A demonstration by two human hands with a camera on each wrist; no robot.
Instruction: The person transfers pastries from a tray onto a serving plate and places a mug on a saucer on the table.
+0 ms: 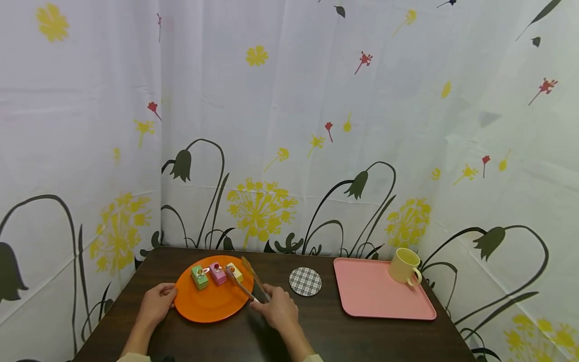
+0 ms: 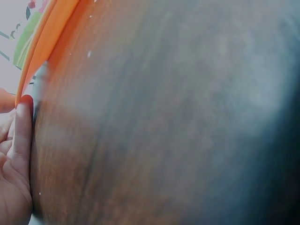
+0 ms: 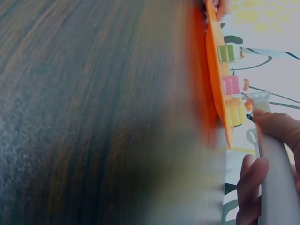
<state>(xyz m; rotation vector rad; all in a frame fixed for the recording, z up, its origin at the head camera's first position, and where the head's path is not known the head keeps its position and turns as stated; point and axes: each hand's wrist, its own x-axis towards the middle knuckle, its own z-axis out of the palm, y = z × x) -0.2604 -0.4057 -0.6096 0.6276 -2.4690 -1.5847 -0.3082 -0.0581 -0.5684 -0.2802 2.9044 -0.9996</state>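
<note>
Lining up a grip looks to be the step in hand: the right hand (image 1: 280, 308) holds long pale-handled tongs (image 1: 244, 288), tips parted about the small block-shaped yellow cake (image 1: 237, 274), contact unclear. A firm hold would call for an even squeeze. The left hand (image 1: 156, 303) pinches the left rim of the round orange plate (image 1: 212, 305), which also bears a block-shaped green cake (image 1: 199, 278) and pink cake (image 1: 217, 275). At right, the rectangular pink tray (image 1: 377, 300) holds a yellow mug (image 1: 402, 266).

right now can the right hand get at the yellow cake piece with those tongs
Probably yes: the right hand holds the tongs with their tips spread by the yellow cake piece, and nothing seems to stand between. Whether they touch it, I can't tell.
</note>
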